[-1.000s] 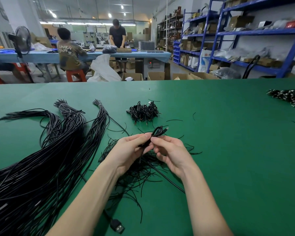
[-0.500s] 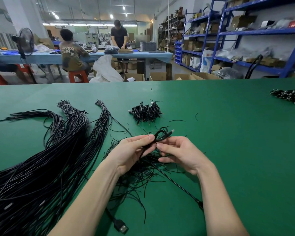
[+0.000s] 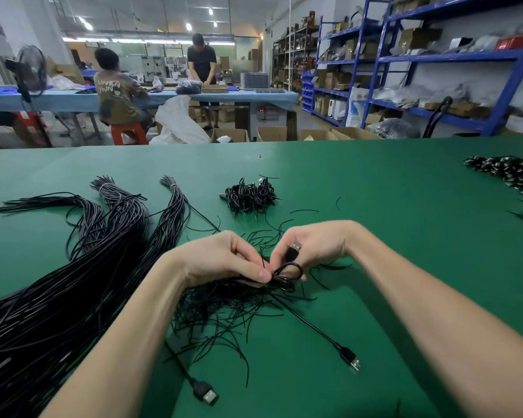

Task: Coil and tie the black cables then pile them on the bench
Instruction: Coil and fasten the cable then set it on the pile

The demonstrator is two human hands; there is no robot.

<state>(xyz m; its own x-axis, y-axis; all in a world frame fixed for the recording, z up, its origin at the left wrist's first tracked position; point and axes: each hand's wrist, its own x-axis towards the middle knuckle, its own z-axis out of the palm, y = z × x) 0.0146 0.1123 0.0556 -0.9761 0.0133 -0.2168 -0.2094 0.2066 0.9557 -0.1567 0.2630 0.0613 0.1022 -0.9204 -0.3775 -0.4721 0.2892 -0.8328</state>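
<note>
Together, a small cable [image 3: 287,274] coil was pinched by the left hand [image 3: 224,260] and right hand [image 3: 311,248], its plug [image 3: 295,246] upright. Beyond the hands lay a tied pile [image 3: 249,196]; left of them, loose cables [image 3: 73,282] on the bench [image 3: 405,236].

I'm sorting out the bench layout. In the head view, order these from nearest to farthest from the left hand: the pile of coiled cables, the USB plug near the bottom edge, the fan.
1. Pile of coiled cables: on the bench just beyond the left hand.
2. USB plug: by the bench's near edge, below the left forearm.
3. Fan: off the bench, far back left.
</note>
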